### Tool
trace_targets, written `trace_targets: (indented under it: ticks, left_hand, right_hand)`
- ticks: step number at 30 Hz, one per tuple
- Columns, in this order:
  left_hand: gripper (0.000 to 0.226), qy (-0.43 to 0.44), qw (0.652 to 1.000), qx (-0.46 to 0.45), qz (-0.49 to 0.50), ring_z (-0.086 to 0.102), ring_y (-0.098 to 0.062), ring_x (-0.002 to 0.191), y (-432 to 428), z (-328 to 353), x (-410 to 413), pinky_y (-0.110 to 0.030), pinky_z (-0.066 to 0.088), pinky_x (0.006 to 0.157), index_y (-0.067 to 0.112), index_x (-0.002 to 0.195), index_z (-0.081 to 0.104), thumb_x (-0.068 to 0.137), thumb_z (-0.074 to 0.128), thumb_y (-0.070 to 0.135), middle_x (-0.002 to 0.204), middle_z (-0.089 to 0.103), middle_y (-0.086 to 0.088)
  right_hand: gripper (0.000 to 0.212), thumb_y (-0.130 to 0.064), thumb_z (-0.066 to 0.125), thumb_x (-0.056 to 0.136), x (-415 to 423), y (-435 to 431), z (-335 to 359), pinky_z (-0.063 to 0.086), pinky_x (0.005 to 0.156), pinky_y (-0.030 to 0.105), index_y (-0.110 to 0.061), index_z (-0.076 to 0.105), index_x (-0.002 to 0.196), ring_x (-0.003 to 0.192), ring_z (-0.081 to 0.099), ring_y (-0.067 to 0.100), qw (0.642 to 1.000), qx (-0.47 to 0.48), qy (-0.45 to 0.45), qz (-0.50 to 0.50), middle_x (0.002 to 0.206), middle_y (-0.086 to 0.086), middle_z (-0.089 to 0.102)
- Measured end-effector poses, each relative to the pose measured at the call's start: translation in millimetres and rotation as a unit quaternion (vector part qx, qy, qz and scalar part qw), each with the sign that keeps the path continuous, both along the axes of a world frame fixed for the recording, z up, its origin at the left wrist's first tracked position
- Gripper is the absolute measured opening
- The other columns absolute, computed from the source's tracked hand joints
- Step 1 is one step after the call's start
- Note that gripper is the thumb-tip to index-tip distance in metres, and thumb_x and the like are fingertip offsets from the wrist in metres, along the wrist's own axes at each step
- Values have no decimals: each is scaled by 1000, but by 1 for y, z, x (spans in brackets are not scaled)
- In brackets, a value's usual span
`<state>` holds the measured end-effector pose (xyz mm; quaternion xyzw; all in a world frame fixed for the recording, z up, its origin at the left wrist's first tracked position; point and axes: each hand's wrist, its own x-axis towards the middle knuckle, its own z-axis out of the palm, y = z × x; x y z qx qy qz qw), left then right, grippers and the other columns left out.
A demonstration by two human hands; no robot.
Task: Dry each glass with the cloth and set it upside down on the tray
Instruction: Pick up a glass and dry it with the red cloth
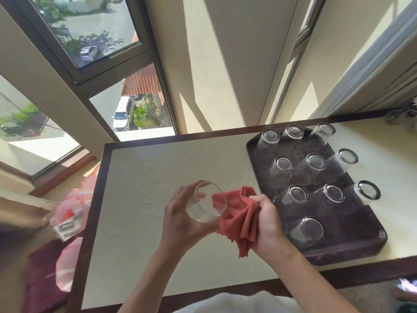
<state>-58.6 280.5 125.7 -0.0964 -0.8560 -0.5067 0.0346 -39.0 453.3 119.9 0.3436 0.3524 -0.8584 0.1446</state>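
Note:
My left hand [180, 220] grips a clear glass [206, 202] above the table, its mouth tilted toward me. My right hand [268, 220] clutches a bunched red cloth [239, 220] just to the right of the glass, and one corner of the cloth touches the glass rim. To the right lies a dark tray [352, 249] holding several clear glasses [311, 229] upside down in rows.
The white table [144, 199] has a dark wooden edge. Windows and a wall rise behind it. Pink plastic bags [72, 206] and a maroon cushion [42, 279] lie on the floor to the left. Some dark items [404, 114] sit at the far right corner.

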Motion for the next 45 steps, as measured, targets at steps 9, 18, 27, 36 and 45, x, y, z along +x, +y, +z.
trace_targets:
  ticks: [9,18,27,36,45]
  left_hand:
    - [63,78,941,-326,-41,58,-15,63,17,-1,16,-23,38,56,35,103,67,43,77,51,73,55,8]
    - [45,33,976,-212,-31,63,-15,72,7,-6,9,-27,48,58,32,101,68,58,68,43,78,55,14]
    - [71,-34,984,-160,-75,65,-3,76,3,-31,20,-27,55,66,47,116,65,46,78,51,83,62,17]
    - [79,-261,960,103,16,71,-3,87,-6,-42,30,-29,53,84,34,107,69,33,91,45,93,77,7]
    - [72,-238,917,306,-90,68,-29,113,82,7,24,-38,56,90,24,113,65,45,90,21,112,72,-8]
  right_hand:
    - [55,-47,41,89,10,-36,8,45,96,37,-32,48,141,99,52,14,917,321,190,142,115,-1,58]
    - [45,-53,28,89,17,-49,6,46,86,14,-36,54,122,98,59,1,866,428,197,170,112,-12,58]
    - [33,-30,46,102,-5,-28,-12,51,47,28,-7,62,86,53,63,19,924,331,108,161,69,14,64]
    - [48,-60,46,86,-1,-3,-52,41,106,45,-30,68,116,120,54,18,800,523,41,293,125,-5,66]
    - [55,-47,62,85,63,57,8,55,91,44,-11,61,126,105,68,31,984,96,111,100,122,16,69]
